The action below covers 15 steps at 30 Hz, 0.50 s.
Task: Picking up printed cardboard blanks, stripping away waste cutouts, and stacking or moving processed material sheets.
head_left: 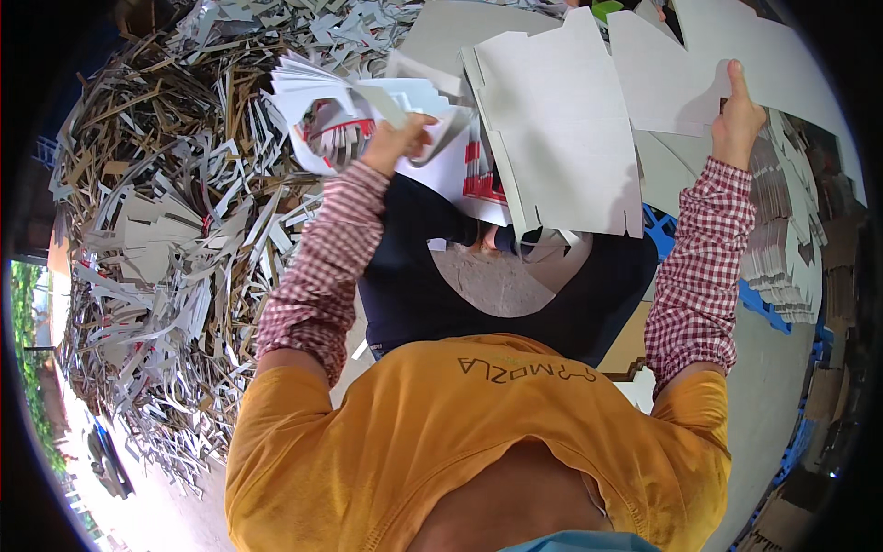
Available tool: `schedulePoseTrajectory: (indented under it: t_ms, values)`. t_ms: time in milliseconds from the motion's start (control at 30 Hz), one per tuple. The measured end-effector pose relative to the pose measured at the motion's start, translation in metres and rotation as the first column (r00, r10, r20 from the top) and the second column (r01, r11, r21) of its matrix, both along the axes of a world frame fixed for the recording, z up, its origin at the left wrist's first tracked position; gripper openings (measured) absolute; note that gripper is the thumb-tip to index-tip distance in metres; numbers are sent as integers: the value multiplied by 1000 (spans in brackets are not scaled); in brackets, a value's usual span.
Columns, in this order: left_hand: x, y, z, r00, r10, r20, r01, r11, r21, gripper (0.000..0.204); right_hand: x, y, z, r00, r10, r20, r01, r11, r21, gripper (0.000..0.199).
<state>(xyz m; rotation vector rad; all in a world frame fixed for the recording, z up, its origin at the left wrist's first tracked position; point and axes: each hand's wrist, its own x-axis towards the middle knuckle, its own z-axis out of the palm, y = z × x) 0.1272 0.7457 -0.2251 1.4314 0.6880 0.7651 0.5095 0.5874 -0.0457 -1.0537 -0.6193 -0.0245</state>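
My left hand [401,144] is closed on a fanned bundle of white cardboard offcuts [317,87] with red print, partly smeared by motion. A stack of white die-cut cardboard sheets [561,129] lies in front of me over my knees, its notched left edge turned toward the offcuts. Red-printed card [480,175] shows beneath that edge. At the right, my right hand [739,115] grips the edge of another large white cardboard sheet [676,78], one digit stretched along its top face and the other fingers mostly hidden.
A large heap of white and brown cardboard strips [156,230] fills the left side. Stacked cut cardboard [777,221] stands at the right on a blue pallet [763,306]. Bare concrete floor [492,281] shows between my legs.
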Motion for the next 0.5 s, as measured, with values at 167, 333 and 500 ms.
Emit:
schedulePoseTrajectory:
  t_ms: [167, 333, 500]
  values:
    - [66, 22, -36, 996, 58, -65, -60, 998, -27, 35, -17, -21, 6, 988, 153, 4, -153, 986, 73, 29]
    - [104, 72, -32, 996, 44, 77, -27, 978, -206, 48, -19, -57, 8, 934, 316, -165, -302, 947, 107, 29]
    - [131, 75, -30, 922, 157, 355, -72, 968, -242, 41, -13, -65, 3, 981, 182, -64, -176, 980, 95, 31]
